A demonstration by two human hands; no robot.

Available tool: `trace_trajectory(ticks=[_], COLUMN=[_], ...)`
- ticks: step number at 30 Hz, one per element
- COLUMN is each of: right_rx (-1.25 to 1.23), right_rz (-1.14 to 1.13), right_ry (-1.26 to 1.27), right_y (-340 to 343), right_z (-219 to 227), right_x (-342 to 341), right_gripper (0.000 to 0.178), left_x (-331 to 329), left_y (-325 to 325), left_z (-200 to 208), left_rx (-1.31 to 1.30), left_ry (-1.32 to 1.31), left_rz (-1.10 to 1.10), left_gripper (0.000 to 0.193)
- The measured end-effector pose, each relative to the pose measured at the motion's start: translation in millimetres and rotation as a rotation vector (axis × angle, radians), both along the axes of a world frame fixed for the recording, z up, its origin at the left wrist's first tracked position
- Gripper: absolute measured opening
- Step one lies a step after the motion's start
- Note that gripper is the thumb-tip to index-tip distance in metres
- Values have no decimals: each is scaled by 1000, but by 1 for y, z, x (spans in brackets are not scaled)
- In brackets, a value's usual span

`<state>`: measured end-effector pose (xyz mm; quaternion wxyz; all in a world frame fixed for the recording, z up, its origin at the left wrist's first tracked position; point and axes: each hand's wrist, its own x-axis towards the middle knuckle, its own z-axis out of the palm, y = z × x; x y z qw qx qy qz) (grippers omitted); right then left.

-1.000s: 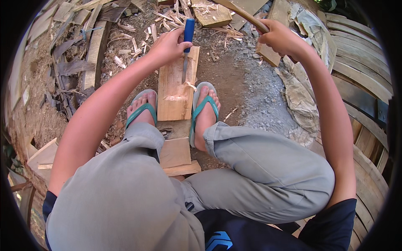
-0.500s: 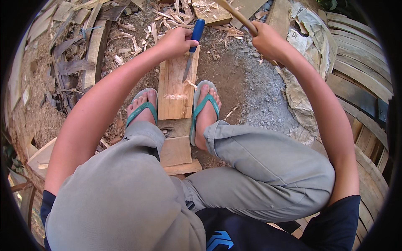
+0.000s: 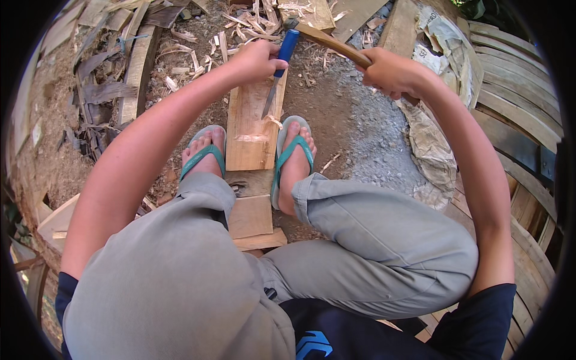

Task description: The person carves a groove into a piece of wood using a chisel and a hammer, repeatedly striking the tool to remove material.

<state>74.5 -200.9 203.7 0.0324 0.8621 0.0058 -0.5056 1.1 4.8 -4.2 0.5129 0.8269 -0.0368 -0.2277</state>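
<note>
My left hand [image 3: 262,62] is closed round the blue handle of a chisel [image 3: 287,53], which leans with its blade tip on a wooden board [image 3: 252,153]. A small curl of wood stands beside the tip, and a pale, freshly cut patch crosses the board just nearer to me. My right hand [image 3: 393,72] grips the wooden handle of a hammer [image 3: 333,42]. The dark hammer head is at the top end of the chisel handle; whether they touch I cannot tell. The board lies between my two feet in green-strapped sandals.
More wood blocks [image 3: 251,216] lie under and behind the board's near end. Wood shavings [image 3: 255,24] and offcuts cover the ground at the far side. Old planks [image 3: 139,75] lie at left; crumpled paper sacks [image 3: 435,150] and a slatted wood surface [image 3: 516,90] are at right.
The hammer has come down from above the far edge, its head now at the chisel's top. The chisel, left hand and board have hardly moved.
</note>
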Motion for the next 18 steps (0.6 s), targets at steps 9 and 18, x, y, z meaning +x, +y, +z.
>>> trace_trajectory(ticks=[9, 18], right_rx=[271, 144], right_rz=[111, -181], right_ry=[-218, -148], right_y=[-8, -34], right_z=[-27, -10], right_x=[-1, 10], right_gripper=[16, 14], left_x=[-5, -37], left_y=[-1, 23], left_z=[3, 35], left_rx=[-26, -368], left_ry=[10, 114], left_rz=[-1, -89], left_gripper=[37, 39])
